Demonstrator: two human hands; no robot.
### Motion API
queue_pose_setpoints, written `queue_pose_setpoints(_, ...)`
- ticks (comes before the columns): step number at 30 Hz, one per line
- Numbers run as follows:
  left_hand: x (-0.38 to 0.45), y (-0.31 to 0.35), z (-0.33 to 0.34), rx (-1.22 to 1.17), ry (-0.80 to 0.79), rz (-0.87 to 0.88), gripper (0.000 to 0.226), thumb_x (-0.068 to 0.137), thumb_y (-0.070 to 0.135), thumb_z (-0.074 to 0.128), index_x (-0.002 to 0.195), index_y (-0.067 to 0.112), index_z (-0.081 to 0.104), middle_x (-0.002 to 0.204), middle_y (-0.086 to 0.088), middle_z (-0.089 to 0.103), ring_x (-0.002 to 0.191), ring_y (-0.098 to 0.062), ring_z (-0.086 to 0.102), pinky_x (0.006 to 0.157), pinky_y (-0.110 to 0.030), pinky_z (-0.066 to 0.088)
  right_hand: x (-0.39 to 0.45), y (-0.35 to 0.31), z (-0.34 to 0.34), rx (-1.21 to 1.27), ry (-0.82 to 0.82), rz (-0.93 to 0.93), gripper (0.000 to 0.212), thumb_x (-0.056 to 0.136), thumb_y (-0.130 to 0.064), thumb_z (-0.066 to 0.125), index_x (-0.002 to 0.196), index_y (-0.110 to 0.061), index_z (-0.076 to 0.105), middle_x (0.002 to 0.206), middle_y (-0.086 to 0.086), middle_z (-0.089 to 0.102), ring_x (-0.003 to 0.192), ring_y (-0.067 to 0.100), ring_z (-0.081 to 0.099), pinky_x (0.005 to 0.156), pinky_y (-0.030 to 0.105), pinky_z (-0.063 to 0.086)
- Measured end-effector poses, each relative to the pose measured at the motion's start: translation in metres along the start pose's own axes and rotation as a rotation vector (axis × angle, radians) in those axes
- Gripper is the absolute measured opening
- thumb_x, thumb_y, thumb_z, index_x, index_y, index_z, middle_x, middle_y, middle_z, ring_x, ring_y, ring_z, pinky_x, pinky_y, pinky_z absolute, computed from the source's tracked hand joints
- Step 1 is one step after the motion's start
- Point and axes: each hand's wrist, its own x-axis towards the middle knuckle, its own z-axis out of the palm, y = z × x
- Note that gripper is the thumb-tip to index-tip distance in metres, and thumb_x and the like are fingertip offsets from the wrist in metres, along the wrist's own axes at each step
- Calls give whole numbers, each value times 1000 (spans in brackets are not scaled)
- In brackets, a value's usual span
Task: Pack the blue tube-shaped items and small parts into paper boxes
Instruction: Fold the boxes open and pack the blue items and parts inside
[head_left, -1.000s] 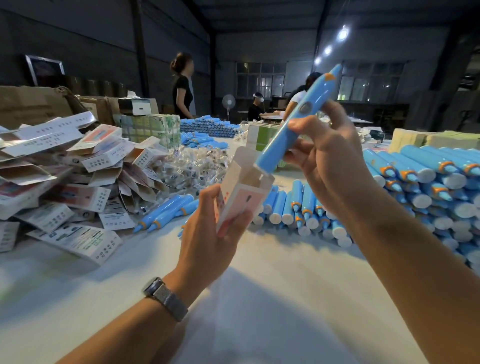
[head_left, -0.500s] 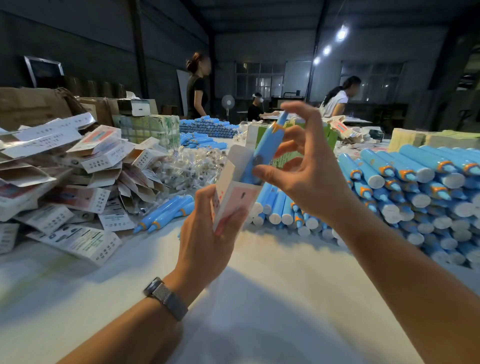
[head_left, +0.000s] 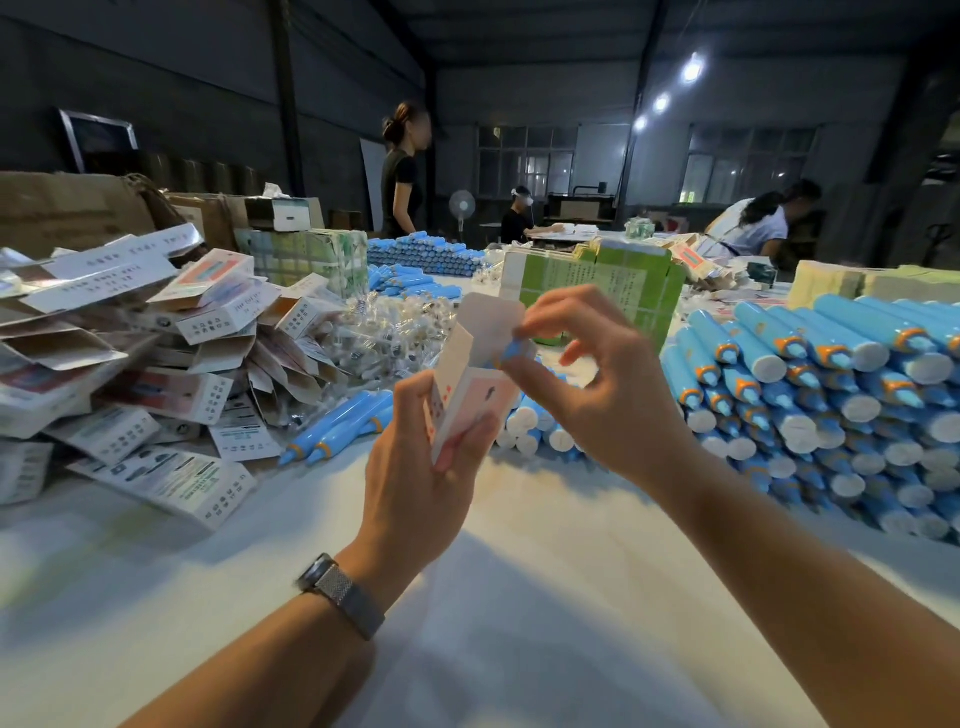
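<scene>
Since the earlier frame our tube (head_left: 511, 349) has sunk nearly all the way into the box (head_left: 470, 387); only its blue tip shows at the open mouth. Head view: our left hand (head_left: 415, 467) grips the box, held upright above the surface (head_left: 519, 623). Our right hand (head_left: 597, 384) pinches the tube tip, thumb and forefinger closed on it. Flat cartons (head_left: 130, 353) heaped left. Stacked tubes (head_left: 831, 384) right. Bagged parts (head_left: 395, 332) behind the box.
</scene>
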Motion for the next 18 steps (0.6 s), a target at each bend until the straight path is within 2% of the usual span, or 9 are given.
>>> queue_pose_setpoints(2,-1,-1,0,-4,5,-4,39,89,52,63,111,32,38,86,9,63,68,-19,63,55,-40,52,-5,3,5,-24,-58,-17,14,89,-19,67,91,-7,73,105,5,60,97,17,59,78,32,47)
queue_pose_setpoints(5,0,-3,0,-7,26,-3,37,88,50,63,110,34,38,89,5,63,71,-26,62,56,-45,52,-2,3,8,23,-68,0,14,91,-19,61,90,-14,74,107,3,57,96,15,60,76,27,47)
queue_pose_setpoints(8,2,-6,-3,14,83,-6,37,85,45,64,109,34,38,93,2,59,76,-30,59,59,-45,51,13,9,17,207,115,96,19,87,-22,58,83,-38,67,92,-10,61,82,7,61,66,27,51)
queue_pose_setpoints(10,5,-10,-5,29,134,-13,36,86,43,65,107,33,36,93,1,55,78,-30,55,60,-43,49,28,20,33,221,200,236,17,85,-24,58,79,-39,62,76,-16,62,71,9,59,62,25,50)
queue_pose_setpoints(12,8,-14,-6,27,172,-26,34,91,43,65,106,34,36,94,0,54,80,-31,54,62,-45,48,44,41,58,81,69,373,13,89,-18,60,88,-30,64,80,-12,66,76,15,61,69,24,52)
queue_pose_setpoints(13,10,-17,-7,24,189,-30,34,92,42,65,106,34,35,95,-2,54,81,-31,54,63,-48,49,51,51,73,-44,-90,434,11,91,-16,60,97,-22,66,90,-4,69,83,18,61,76,28,52)
queue_pose_setpoints(15,12,-23,-9,40,214,-31,34,91,38,66,105,36,35,97,-4,55,84,-32,55,68,-53,48,60,66,103,-274,-411,516,23,91,-15,59,113,-12,65,104,7,66,99,23,57,86,33,48)
queue_pose_setpoints(16,13,-26,-9,49,216,-30,35,89,36,66,105,38,35,97,-4,55,85,-32,56,70,-54,48,61,70,115,-335,-498,539,29,90,-15,58,118,-10,62,110,10,62,107,23,54,90,33,46)
queue_pose_setpoints(18,13,-30,-10,43,211,-36,37,87,37,66,105,42,33,99,-5,55,88,-33,56,73,-57,48,61,69,131,-408,-579,567,44,91,-16,59,134,-7,51,135,17,50,132,30,41,108,41,38)
